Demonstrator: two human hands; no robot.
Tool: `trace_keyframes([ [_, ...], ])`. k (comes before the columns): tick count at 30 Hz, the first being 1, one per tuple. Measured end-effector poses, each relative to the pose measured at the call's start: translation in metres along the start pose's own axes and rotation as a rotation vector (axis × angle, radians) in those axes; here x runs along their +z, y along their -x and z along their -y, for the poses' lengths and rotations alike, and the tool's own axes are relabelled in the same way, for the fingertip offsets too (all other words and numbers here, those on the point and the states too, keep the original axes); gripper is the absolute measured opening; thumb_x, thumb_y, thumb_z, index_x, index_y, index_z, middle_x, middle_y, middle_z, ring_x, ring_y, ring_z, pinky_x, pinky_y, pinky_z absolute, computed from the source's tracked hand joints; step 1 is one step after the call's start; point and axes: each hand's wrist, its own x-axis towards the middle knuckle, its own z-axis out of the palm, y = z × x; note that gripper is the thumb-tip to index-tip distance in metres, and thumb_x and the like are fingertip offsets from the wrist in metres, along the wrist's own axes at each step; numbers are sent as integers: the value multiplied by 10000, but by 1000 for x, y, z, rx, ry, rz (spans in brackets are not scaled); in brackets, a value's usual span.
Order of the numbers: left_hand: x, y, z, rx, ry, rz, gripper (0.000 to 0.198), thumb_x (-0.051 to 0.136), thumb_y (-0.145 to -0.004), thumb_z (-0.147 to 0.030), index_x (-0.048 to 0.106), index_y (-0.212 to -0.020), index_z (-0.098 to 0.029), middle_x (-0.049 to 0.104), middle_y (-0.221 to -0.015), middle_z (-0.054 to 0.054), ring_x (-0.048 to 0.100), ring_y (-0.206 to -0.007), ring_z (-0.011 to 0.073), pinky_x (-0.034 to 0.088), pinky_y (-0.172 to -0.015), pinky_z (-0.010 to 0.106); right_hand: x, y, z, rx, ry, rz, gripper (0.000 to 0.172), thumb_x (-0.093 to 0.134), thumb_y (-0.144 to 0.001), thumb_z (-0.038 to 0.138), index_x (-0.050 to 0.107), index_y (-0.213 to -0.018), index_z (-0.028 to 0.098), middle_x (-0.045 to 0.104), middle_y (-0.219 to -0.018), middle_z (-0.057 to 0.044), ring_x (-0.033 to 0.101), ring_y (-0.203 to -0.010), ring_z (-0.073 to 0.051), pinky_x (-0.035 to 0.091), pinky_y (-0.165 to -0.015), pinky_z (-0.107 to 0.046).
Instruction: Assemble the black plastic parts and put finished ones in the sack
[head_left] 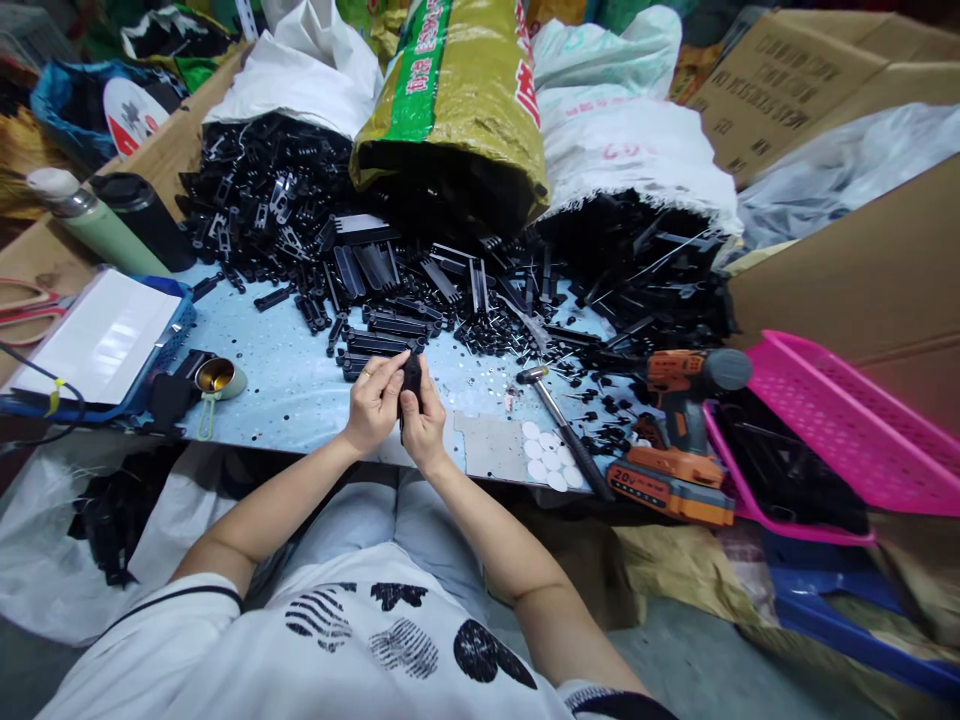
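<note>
A small dark plastic part [411, 376] is held upright between my two hands over the front of the table. My left hand [373, 402] is closed on its left side, a ring on one finger. My right hand [424, 412] grips the other side, thumb on the near face. The part's lower end is mostly hidden by my fingers. Just beyond my hands lie several long black plastic pieces [375, 342] in a stack. Behind them spreads a heap of small black parts [487, 332] and loose strips.
Right of my hands are a hammer [559, 415], white round discs [546, 455], an orange cordless drill [679, 430] and a pink basket [847, 430]. To the left stand a metal cup [221, 378], a blue tray [161, 340] and bottles [97, 225]. Sacks [472, 90] spill black parts behind.
</note>
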Motion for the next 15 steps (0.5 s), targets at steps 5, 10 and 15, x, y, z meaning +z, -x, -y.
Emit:
trace_keyframes([
  [5,5,15,14,-79,-2,106,346,361,-949,-346,575,-1151,-165,617,-993,87,589,-891,154,498,-790,300,3,3,-10,22,60,160,570,235,-964,443,142,-1484,230,531,-1200,-121,597,-847,-165,514,-754,-306],
  [10,4,60,28,-482,-156,136,424,364,-941,-311,355,-1342,-176,595,-925,64,606,-679,125,508,-657,273,-44,-43,-51,-52,324,468,510,394,-934,409,345,-1415,246,595,-1134,-84,566,-959,-182,476,-843,-338],
  [15,-4,58,30,-141,-475,565,461,512,-793,-143,506,-1252,-194,487,-1250,140,460,-1179,293,382,-979,466,-154,-150,-130,196,674,-79,411,370,-929,283,567,-1183,27,545,-1174,-197,462,-1126,-208,336,-958,-346],
])
